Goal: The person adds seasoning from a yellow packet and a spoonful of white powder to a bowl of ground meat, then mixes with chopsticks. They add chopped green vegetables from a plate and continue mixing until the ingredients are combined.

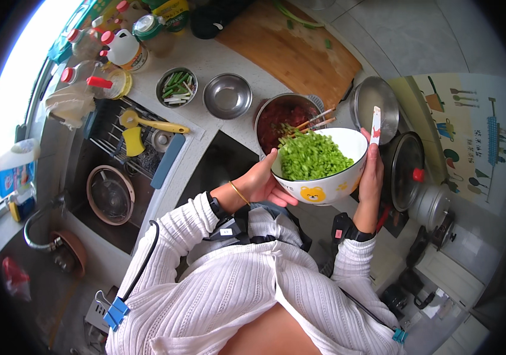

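My left hand [264, 182] and my right hand [370, 171] grip opposite sides of a white ceramic bowl [328, 191] with a yellow bear print. Finely chopped green vegetable [315, 155] is heaped inside, blurred on the left. The bowl tilts towards a metal pot [259, 120] just beyond it, which contains dark red raw meat [290, 113]. Some green bits show over the meat, at the bowl's edge. Wooden chopsticks [319, 120] lean in the pot, partly hidden by the bowl. A flat pale utensil with a red smear [376, 124] sticks up at my right fingers; its lower end is hidden.
Left of the pot stand an empty steel bowl [227, 95] and a steel bowl of cut scallions [176, 88]. A wooden cutting board [288, 49] lies behind. A sink [75, 195] is left; a steel basin [375, 106] and lidded pan [406, 173] are right.
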`<state>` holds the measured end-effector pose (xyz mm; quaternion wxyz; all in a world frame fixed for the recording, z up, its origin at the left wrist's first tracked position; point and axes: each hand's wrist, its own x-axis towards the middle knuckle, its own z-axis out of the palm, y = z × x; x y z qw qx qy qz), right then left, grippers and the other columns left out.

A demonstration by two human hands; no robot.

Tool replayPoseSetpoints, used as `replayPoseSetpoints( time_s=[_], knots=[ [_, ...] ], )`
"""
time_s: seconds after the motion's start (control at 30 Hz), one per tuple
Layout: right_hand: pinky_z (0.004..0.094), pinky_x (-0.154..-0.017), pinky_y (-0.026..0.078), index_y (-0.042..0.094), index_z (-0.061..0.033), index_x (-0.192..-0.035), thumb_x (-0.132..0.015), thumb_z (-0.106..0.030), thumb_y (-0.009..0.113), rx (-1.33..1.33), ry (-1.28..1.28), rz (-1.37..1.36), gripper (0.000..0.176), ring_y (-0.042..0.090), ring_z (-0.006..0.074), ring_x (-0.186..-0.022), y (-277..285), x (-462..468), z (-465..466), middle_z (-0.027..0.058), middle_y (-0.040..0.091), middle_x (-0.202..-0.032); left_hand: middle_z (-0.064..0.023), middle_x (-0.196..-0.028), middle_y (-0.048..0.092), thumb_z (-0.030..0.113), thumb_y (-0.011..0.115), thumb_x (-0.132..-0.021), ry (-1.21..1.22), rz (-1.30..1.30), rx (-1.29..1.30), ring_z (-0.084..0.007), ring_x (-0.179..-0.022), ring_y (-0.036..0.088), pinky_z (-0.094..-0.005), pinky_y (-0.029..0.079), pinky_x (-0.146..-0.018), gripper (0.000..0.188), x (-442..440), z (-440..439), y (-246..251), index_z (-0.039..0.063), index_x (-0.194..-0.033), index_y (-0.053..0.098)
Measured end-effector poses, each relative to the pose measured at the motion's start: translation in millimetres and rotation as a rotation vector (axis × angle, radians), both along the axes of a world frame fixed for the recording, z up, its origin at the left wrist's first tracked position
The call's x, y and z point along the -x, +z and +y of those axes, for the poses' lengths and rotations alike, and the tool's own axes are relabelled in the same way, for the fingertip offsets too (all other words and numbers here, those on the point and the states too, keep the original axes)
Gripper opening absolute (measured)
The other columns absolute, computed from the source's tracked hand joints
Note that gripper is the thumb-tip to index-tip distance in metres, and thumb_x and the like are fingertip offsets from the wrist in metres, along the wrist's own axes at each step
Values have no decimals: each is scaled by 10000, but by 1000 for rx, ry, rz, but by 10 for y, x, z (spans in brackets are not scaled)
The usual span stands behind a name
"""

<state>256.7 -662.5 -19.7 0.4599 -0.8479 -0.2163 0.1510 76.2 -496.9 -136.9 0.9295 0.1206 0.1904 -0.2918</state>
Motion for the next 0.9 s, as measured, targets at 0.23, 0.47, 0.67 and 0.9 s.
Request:
replayPoseSetpoints(
  time_s=[0.23, 0.47, 0.67, 0.9],
  knots=[
    [310, -1031, 377, 545, -10, -1338, -1037, -490, 353, 203, -50, 37, 598, 532, 229, -1221, 95, -38, 367, 141, 602, -1301, -347, -1210, 573, 762, 24, -894, -66, 68, 266, -434, -976, 672, -440, 611, -715, 1003, -67, 192, -197, -22, -1436, 335],
    [314, -1037, 368, 540, -11, -1342, -1039, -505, 323, 145, -88, 48, 619, 521, 221, -1223, 60, -116, 468, 147, 572, -1334, -348, -1177, 592, 774, 18, -883, -66, 84, 281, -439, -969, 673, -431, 616, -693, 1025, -151, 315, -212, -29, -1424, 354],
    [304, -1038, 361, 543, 20, -1325, -1050, -454, 330, 196, -109, 139, 587, 515, 205, -1217, 104, -139, 443, 130, 580, -1313, -335, -1181, 594, 779, 15, -878, -78, 71, 291, -425, -936, 685, -408, 618, -677, 1034, -124, 308, -58, -32, -1428, 344],
    [300, -1035, 362, 559, -3, -1318, -1051, -445, 337, 219, -22, 93, 563, 519, 196, -1212, 148, -99, 419, 133, 594, -1294, -329, -1203, 586, 760, 63, -903, -68, 109, 294, -438, -957, 676, -418, 618, -691, 985, -76, 279, 41, -26, -1437, 323]
  ],
)
